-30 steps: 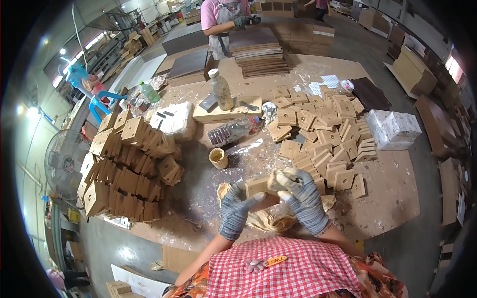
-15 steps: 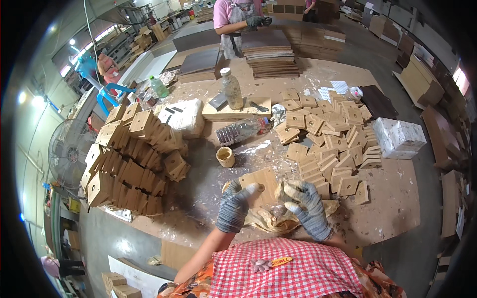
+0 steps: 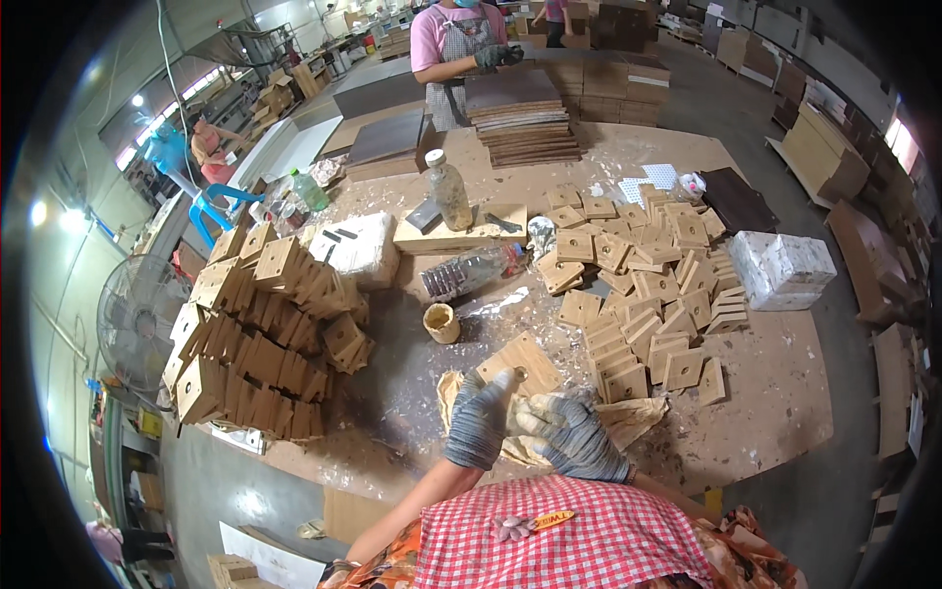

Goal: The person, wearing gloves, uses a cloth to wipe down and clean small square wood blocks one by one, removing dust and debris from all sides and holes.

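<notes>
Near the front edge of the desk (image 3: 785,393), a square wooden block (image 3: 520,361) with a small centre hole lies tilted on a crumpled tan rag (image 3: 628,417), and both gloved hands work at its near corner. The left hand (image 3: 479,420) has its grip closed around something at the block's lower left edge, with a pale tip showing by the centre hole; I cannot tell what it holds. The right hand (image 3: 569,442) is curled loosely beside it, fingers bent over the rag and block edge, and whether it pinches anything is hidden. Since the block rests on soft cloth rather than flat board, it could rock or slide under pressure, and a slip would send the gloved fingers across its corner. Just left of it stands a small open glue cup (image 3: 441,322), near enough that a sweeping forearm might knock it over; the surface around it already looks smeared and sticky, which may foul the gloves. Beyond lies a clear plastic bottle (image 3: 469,272) on its side, free to roll. To the right, the loose heap of flat squares (image 3: 638,285) could slide into the work, and the stacked blocks (image 3: 260,334) at left lean unevenly.
</notes>
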`<state>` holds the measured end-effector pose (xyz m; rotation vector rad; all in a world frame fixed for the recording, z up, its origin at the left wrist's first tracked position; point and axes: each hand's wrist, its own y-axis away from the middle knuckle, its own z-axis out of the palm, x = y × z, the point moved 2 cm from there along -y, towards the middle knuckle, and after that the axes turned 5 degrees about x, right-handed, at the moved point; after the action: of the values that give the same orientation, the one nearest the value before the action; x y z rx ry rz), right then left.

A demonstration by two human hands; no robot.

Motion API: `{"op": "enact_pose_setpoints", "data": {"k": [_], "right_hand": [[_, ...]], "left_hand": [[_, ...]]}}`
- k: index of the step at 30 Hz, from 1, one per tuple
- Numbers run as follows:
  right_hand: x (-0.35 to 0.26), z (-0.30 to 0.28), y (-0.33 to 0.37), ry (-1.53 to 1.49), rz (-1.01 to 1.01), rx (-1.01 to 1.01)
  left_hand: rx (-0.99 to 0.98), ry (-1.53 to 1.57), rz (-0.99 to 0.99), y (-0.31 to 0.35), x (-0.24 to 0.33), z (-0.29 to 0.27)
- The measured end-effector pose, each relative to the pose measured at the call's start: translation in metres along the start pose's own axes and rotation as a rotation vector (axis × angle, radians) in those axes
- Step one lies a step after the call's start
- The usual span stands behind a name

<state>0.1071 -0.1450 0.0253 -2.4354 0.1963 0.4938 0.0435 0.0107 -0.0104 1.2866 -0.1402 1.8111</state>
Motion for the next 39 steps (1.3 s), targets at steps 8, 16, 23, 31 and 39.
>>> {"op": "enact_pose_setpoints", "data": {"k": [8,16,23,31,39], "right_hand": [[0.023,-0.025,0.007,-0.346,0.446,0.263],[0.019,-0.031,-0.001,-0.484,0.541,0.311],[0.034,-0.022,0.014,-0.446,0.558,0.244],[0.037,-0.034,-0.009,-0.801,0.553,0.373],[0.032,-0.030,-0.015,-0.588,0.390,0.241]], "left_hand": [[-0.040,0.251,-0.100,-0.010,-0.012,-0.015],[-0.136,0.087,-0.166,-0.004,-0.006,-0.007],[-0.078,0.329,-0.352,-0.005,-0.007,-0.011],[-0.216,0.122,-0.202,0.010,0.015,0.003],[-0.257,-0.163,-0.026,0.011,0.020,-0.004]]}}
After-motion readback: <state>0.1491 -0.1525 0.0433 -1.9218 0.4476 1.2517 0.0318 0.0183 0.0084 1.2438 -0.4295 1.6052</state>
